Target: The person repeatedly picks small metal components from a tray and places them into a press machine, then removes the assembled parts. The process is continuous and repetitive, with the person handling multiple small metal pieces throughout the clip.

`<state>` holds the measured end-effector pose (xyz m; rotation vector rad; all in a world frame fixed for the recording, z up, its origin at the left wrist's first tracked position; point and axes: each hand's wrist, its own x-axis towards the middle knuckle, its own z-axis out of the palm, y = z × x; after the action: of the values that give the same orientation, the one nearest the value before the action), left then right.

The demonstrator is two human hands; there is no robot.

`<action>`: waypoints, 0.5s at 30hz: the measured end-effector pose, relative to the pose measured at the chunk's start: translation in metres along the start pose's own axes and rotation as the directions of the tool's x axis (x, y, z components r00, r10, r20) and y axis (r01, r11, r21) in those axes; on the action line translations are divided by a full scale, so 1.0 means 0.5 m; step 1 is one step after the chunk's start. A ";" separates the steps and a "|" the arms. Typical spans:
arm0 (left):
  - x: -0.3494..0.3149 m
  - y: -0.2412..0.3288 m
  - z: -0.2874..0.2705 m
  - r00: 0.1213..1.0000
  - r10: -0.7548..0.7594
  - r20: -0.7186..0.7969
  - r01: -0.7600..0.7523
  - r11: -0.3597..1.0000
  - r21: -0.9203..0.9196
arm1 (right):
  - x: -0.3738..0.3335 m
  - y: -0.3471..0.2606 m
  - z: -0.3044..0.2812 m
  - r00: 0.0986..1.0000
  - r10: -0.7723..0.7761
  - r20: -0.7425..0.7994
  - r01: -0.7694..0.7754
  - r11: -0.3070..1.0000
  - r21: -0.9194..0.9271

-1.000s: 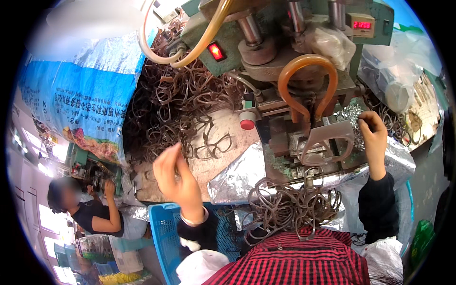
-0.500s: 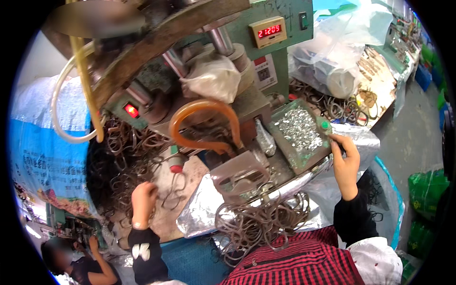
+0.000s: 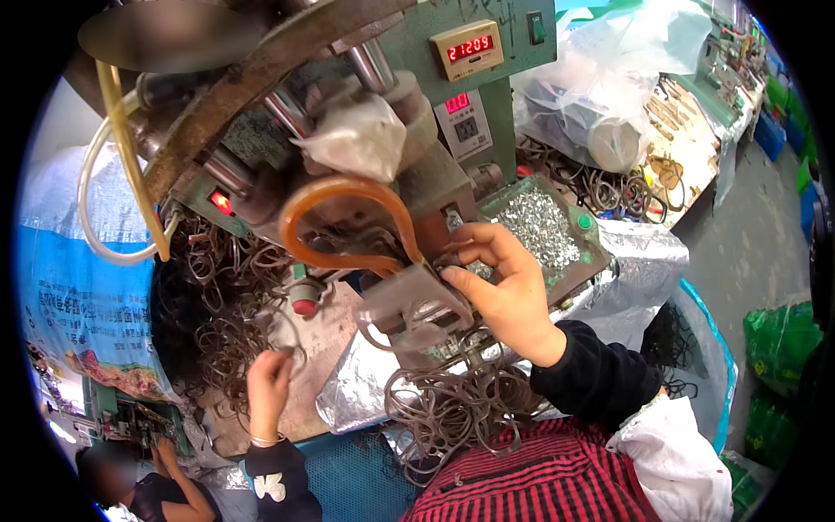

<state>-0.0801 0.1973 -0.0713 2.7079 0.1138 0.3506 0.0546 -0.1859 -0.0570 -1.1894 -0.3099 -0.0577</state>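
Note:
In front of the green press, my right hand (image 3: 513, 300) has its thumb and forefinger pinched beside the orange curved tube (image 3: 335, 187). What those fingers hold, if anything, is too small to make out. Just below is a clear plastic guard (image 3: 404, 309). At the left, over the pale board, my left hand (image 3: 268, 387) is closed at the fingertips on a thin grey-brown loop (image 3: 300, 335). A red push button (image 3: 304, 307) sits a little beyond it. Behind my right hand stands a metal tray (image 3: 574, 283) of small shiny metal pieces.
Grey-brown loops pile up at the left (image 3: 213, 296), with another bunch (image 3: 457, 396) hanging at the front. A green button (image 3: 584, 223) sits by the tray. Silver foil covers the front edge; a blue mesh basket (image 3: 357, 474) lies below. Another person works at lower left.
My right hand has moved left from the tray's green button to the press. My left hand has shifted slightly and now has a loop at its fingertips. The whole view has shifted a little.

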 end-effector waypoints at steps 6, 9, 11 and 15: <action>0.009 0.046 -0.028 0.895 -0.362 -0.259 0.128 0.766 -0.630 | -0.024 -0.017 0.049 0.991 0.134 0.018 -0.133 0.939 0.318; 0.015 0.174 0.029 0.745 -0.421 -0.518 -0.086 0.709 -0.700 | -0.039 -0.030 0.066 0.992 0.114 -0.049 -0.095 0.954 0.286; 0.006 0.267 0.048 0.683 -0.369 -0.630 -0.095 0.810 -0.578 | -0.069 -0.060 0.053 0.994 -0.105 -0.013 0.104 0.991 -0.090; 0.028 0.393 0.087 0.624 0.421 -0.658 -0.470 0.875 0.115 | -0.019 -0.049 -0.051 0.937 -0.231 0.263 0.338 0.794 -0.506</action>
<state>-0.0499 0.0027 -0.0273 2.3643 -0.3845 1.4489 0.0459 -0.2196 -0.0460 -1.7146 -0.6754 -0.3191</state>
